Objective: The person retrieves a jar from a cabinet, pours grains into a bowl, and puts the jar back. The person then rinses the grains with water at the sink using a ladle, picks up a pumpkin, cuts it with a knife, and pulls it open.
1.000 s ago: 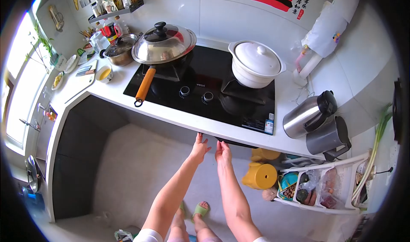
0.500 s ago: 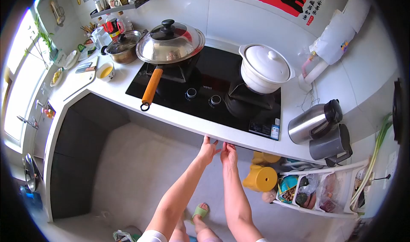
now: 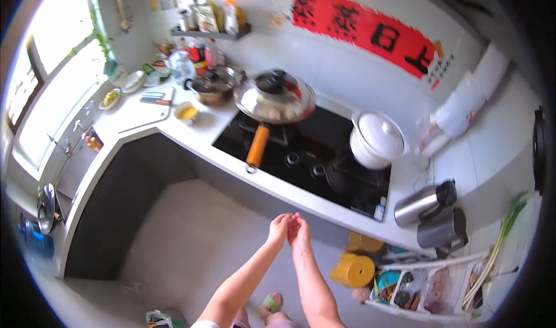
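Both hands are together in front of the counter's front edge, below the black stove (image 3: 313, 160). My left hand (image 3: 280, 229) touches my right hand (image 3: 299, 232), and the fingers of both are curled and partly blurred. Whether anything small lies between them cannot be made out. On the stove's left burner sits a wok (image 3: 274, 105) with a steel and glass lid, its orange handle toward me. A white lidded pot (image 3: 378, 141) stands on the right burner.
Left on the white counter (image 3: 200, 140) are a steel pot (image 3: 213, 88), a bowl of yellow liquid (image 3: 186, 114) and a cutting board (image 3: 141, 115) with knives. Two kettles (image 3: 425, 203) stand right. Yellow stools (image 3: 352, 270) and a food rack (image 3: 420, 290) are below.
The view has tilted up and turned left, showing more of the wall. My hands have come away from the counter's underside edge and closed in against each other.
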A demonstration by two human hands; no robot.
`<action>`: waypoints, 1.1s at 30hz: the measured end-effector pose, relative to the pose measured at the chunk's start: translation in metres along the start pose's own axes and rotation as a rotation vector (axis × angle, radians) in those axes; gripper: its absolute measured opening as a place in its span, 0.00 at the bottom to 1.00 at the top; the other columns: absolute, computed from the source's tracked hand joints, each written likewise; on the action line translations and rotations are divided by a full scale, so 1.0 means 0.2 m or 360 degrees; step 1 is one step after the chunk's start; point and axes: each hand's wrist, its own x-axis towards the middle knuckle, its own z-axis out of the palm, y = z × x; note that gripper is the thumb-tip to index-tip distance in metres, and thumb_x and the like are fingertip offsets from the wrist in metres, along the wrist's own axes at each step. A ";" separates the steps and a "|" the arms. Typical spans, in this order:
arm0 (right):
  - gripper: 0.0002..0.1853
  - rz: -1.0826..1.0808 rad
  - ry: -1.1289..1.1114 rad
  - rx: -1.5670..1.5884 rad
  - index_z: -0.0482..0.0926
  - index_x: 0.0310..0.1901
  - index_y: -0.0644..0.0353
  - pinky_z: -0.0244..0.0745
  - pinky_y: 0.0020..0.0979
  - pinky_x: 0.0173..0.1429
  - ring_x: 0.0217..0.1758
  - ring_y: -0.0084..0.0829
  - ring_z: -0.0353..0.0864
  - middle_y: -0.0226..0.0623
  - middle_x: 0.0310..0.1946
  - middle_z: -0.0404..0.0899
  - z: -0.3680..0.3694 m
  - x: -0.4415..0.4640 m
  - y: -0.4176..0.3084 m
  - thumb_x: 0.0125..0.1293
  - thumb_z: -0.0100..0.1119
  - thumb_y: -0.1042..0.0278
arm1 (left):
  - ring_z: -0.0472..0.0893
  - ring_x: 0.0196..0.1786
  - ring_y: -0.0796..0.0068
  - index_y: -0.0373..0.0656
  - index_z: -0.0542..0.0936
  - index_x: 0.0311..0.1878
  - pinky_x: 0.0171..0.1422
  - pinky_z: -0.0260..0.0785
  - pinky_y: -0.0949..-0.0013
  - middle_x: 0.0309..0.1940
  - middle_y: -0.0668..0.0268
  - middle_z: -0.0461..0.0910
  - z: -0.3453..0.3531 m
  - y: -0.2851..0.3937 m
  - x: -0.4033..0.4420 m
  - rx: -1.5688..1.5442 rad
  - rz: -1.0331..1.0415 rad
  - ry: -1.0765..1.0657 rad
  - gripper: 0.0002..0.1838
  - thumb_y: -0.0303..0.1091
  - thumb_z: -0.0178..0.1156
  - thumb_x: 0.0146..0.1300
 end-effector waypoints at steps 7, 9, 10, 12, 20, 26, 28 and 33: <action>0.08 0.0149 -0.0395 -0.0414 0.81 0.42 0.57 0.77 0.27 0.39 0.35 0.26 0.80 0.31 0.33 0.81 0.85 -0.07 0.63 0.69 0.52 0.68 | 0.81 0.37 0.77 0.37 0.81 0.46 0.43 0.76 0.73 0.35 0.65 0.83 -0.63 0.74 -0.02 -0.0291 0.0450 0.0343 0.10 0.29 0.52 0.70; 0.09 0.0201 -0.0469 -0.0461 0.81 0.43 0.57 0.78 0.28 0.39 0.36 0.27 0.80 0.32 0.33 0.81 1.10 -0.04 0.82 0.69 0.51 0.69 | 0.82 0.42 0.74 0.35 0.80 0.48 0.48 0.76 0.72 0.37 0.63 0.83 -0.81 1.01 -0.06 -0.0299 0.0513 0.0362 0.11 0.26 0.52 0.67; 0.09 0.0205 -0.0499 -0.0466 0.81 0.43 0.57 0.78 0.28 0.39 0.36 0.27 0.80 0.32 0.33 0.81 1.21 -0.02 0.93 0.69 0.51 0.69 | 0.82 0.42 0.74 0.35 0.80 0.48 0.48 0.76 0.72 0.37 0.63 0.83 -0.92 1.11 -0.03 -0.0304 0.0542 0.0370 0.11 0.26 0.52 0.67; 0.10 0.0126 -0.0608 -0.0581 0.80 0.43 0.61 0.79 0.33 0.47 0.40 0.30 0.81 0.36 0.37 0.82 1.45 0.04 1.11 0.69 0.50 0.69 | 0.82 0.46 0.73 0.33 0.79 0.51 0.53 0.75 0.71 0.39 0.61 0.83 -1.13 1.26 0.05 -0.0251 0.0660 0.0307 0.14 0.23 0.51 0.65; 0.10 0.0125 -0.0341 -0.1030 0.73 0.49 0.55 0.80 0.34 0.37 0.34 0.31 0.83 0.38 0.37 0.83 2.04 0.49 1.50 0.72 0.51 0.62 | 0.81 0.50 0.75 0.43 0.80 0.53 0.55 0.69 0.69 0.46 0.65 0.84 -1.77 1.78 0.24 0.0072 0.0398 0.0215 0.16 0.33 0.52 0.66; 0.25 -0.0071 0.0010 -0.1283 0.61 0.60 0.58 0.81 0.35 0.28 0.32 0.36 0.83 0.44 0.41 0.77 2.19 1.06 1.60 0.71 0.52 0.51 | 0.82 0.49 0.74 0.43 0.79 0.54 0.54 0.72 0.68 0.45 0.65 0.84 -1.99 1.92 0.48 0.0037 0.0233 0.0145 0.14 0.31 0.49 0.70; 0.27 -0.0079 0.0049 -0.1380 0.60 0.58 0.61 0.81 0.36 0.25 0.28 0.36 0.82 0.46 0.39 0.76 2.20 1.18 1.60 0.71 0.53 0.49 | 0.82 0.49 0.74 0.43 0.79 0.54 0.54 0.72 0.69 0.45 0.65 0.84 -2.08 1.95 0.57 0.0069 0.0185 0.0141 0.14 0.31 0.49 0.70; 0.22 -0.0359 0.0188 -0.1724 0.73 0.44 0.68 0.80 0.33 0.20 0.19 0.32 0.81 0.41 0.23 0.78 2.29 1.18 1.62 0.73 0.44 0.52 | 0.83 0.48 0.74 0.43 0.79 0.55 0.54 0.72 0.69 0.44 0.65 0.84 -2.27 2.10 0.87 0.0222 0.0048 0.0044 0.14 0.33 0.50 0.71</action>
